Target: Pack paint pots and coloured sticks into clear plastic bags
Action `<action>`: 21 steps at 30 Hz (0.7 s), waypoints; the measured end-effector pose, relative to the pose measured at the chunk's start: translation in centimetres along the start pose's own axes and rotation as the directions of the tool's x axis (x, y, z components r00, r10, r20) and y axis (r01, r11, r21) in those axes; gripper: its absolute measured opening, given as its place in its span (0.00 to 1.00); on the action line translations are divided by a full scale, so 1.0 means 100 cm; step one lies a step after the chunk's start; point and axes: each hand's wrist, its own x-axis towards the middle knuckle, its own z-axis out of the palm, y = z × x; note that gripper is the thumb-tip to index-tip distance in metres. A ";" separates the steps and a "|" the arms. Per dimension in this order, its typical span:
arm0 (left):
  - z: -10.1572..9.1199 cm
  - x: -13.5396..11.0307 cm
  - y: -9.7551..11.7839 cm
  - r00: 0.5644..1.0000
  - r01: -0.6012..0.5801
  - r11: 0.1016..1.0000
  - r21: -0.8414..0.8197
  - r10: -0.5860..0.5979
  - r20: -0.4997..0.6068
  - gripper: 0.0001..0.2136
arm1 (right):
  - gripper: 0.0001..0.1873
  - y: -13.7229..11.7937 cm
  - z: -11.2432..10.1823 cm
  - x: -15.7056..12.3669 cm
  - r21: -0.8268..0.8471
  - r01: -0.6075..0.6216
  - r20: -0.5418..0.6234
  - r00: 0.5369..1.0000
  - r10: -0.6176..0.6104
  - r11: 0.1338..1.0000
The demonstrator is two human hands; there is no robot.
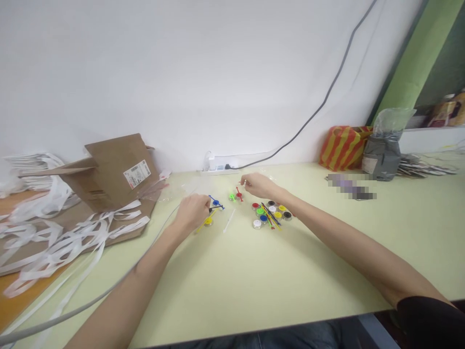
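Observation:
My left hand (194, 212) is curled with its fingertips mostly hidden. At its fingers is a black arrow spinner (215, 208), its arrow poking out to the right. A blue arrow spinner (216, 202) stands just beyond, and a yellow one (208, 221) sits nearer me. My right hand (259, 185) is pinched above the table; whatever is between its fingers is too small to make out. Close to it are a red arrow spinner (239, 195) and a green one (232, 197). A white arrow (228, 221) lies flat between my hands.
Several coloured round bases (257, 224) and loose arrows (271, 215) are grouped under my right forearm. On the left are an opened cardboard box (116, 169) and white straps (72, 237). A power strip (218, 167), striped bag (343, 148) and grey bag (381, 155) line the wall.

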 end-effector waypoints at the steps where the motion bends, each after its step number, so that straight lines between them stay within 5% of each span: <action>1: 0.002 0.000 0.002 1.000 -0.015 1.000 0.001 0.015 0.007 0.12 | 0.19 0.001 -0.002 0.000 -0.008 0.002 0.004 1.000 -0.002 1.000; 14: -0.002 -0.004 0.004 0.989 -0.099 0.995 -0.002 0.098 -0.115 0.10 | 0.14 0.008 -0.028 -0.001 0.004 0.093 0.172 0.981 -0.092 0.996; 21: 0.006 -0.005 0.011 0.961 -0.255 0.965 -0.061 0.246 -0.127 0.12 | 0.09 0.006 -0.018 -0.001 -0.030 0.125 0.438 0.893 -0.099 0.992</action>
